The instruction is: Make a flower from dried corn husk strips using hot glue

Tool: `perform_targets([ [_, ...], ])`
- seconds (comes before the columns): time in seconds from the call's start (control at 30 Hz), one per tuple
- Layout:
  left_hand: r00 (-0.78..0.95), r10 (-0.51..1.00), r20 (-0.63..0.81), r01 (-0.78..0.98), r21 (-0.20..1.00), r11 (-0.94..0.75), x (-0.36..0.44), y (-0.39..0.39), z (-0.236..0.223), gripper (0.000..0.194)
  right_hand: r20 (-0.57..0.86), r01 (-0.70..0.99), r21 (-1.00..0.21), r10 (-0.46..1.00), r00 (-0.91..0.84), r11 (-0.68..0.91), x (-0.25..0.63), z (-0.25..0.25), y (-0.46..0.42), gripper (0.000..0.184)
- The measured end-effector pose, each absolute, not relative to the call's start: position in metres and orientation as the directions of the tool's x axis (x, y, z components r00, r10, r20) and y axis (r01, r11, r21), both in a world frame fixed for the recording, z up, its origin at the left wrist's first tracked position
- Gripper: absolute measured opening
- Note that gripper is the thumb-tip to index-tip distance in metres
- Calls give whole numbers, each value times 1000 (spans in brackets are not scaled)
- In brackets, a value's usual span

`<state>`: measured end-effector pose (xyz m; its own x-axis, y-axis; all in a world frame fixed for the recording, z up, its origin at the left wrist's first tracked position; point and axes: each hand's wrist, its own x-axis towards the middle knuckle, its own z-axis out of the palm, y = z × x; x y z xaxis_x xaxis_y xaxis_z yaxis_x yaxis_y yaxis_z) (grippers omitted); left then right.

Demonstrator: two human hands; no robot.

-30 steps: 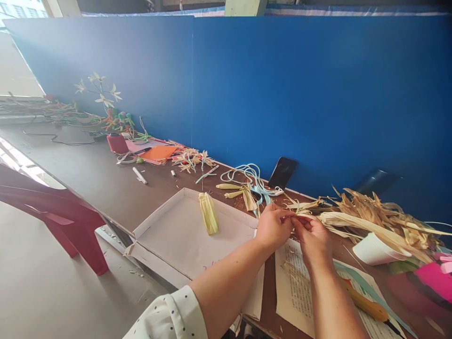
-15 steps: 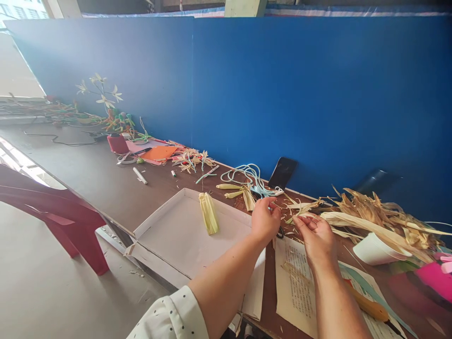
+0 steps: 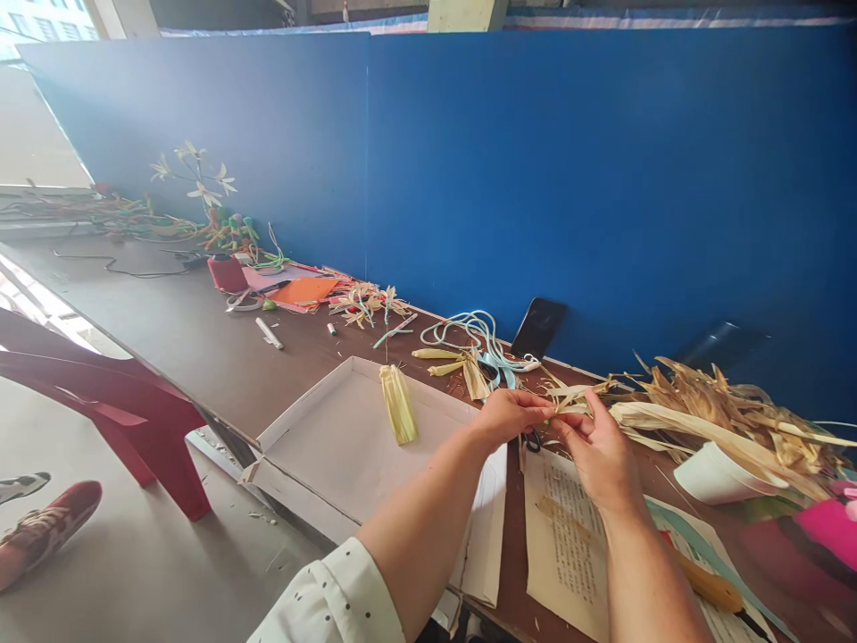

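Observation:
My left hand (image 3: 512, 416) and my right hand (image 3: 603, 451) meet fingertip to fingertip above the table. Both pinch a small yellow-green piece of corn husk (image 3: 553, 413), mostly covered by the fingers. Just below the fingertips lie the black handles of scissors (image 3: 533, 440). Left of my hands, a folded strip of green corn husk (image 3: 397, 405) rests in a shallow white box (image 3: 335, 446). Husk pieces with wrapped, pointed ends (image 3: 445, 364) lie behind my left hand. Dry husks (image 3: 723, 406) are heaped to the right of my right hand.
A white cup (image 3: 719, 473) lies tipped by the husks. Printed sheets (image 3: 562, 545) and a yellow-handled tool (image 3: 710, 585) are at the front right. Blue cord (image 3: 469, 330) and a phone (image 3: 539, 328) lie along the blue partition (image 3: 569, 179). A red chair (image 3: 134, 420) stands left; a person's shoe (image 3: 57, 527) shows beside it.
My left hand has moved right and turned, so its fingertips now meet those of my right hand. A person's shoes have come into view at the lower left.

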<state>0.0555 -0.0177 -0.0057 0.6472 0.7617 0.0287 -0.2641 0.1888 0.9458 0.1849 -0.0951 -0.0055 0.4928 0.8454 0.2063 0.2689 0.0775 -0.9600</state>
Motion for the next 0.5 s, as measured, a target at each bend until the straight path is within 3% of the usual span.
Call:
perform_targets([
  [0.23, 644, 765, -11, -277, 928, 247, 55, -18, -5, 37, 219, 302, -951, 838, 499, 69, 185, -8, -94, 94],
  [0.5, 624, 781, -16, -299, 918, 258, 56, -19, -4, 47, 240, 322, -944, 825, 512, 74, 182, -8, -95, 91],
])
